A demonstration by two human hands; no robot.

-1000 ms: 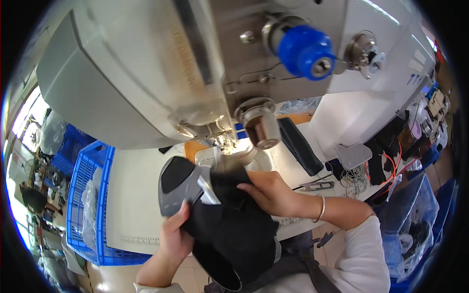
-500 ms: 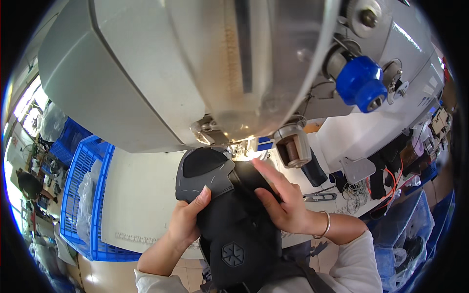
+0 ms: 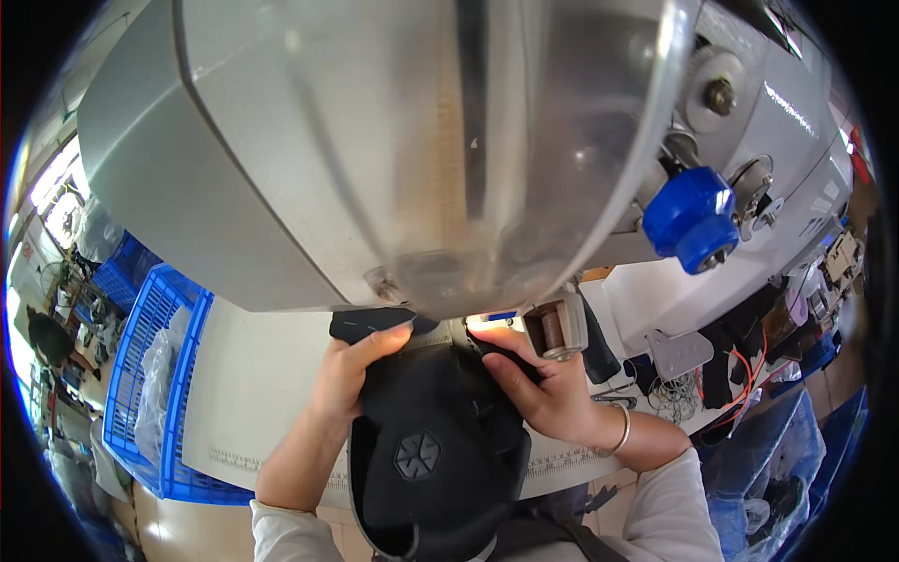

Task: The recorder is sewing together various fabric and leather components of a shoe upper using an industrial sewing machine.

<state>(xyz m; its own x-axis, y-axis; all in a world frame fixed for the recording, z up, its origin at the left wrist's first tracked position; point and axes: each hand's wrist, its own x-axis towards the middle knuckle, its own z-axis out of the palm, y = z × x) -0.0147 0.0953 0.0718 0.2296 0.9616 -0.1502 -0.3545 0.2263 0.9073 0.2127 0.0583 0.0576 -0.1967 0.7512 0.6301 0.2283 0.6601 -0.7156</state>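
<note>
A black padded fabric piece [image 3: 440, 403] with a raised hexagonal emblem lies lengthwise in front of me, its far end under the head of a sewing machine [image 3: 309, 122]. My left hand [image 3: 345, 379] is closed on its left edge, thumb on top and fingers hidden beneath. On the other side, my right hand [image 3: 548, 393] grips the far right edge between thumb and fingers, close to the lit needle area. The needle itself is hidden by the machine head. Just right of the right hand's fingertips hangs a small thread bobbin [image 3: 554, 328] in a metal holder.
A blue crate [image 3: 178, 412] with clear plastic bags stands left of the white table [image 3: 253, 403]. To the right lie thread snips [image 3: 613, 398], tangled thread [image 3: 672, 398] and black scraps. A blue knob [image 3: 691, 220] juts from the machine. Blue plastic-lined bins [image 3: 768, 459] stand lower right.
The black piece has slid farther under the machine head, hiding more of its far end. Both hands moved with it, and my right fingers now curl closer around its edge. The view has shifted slightly.
</note>
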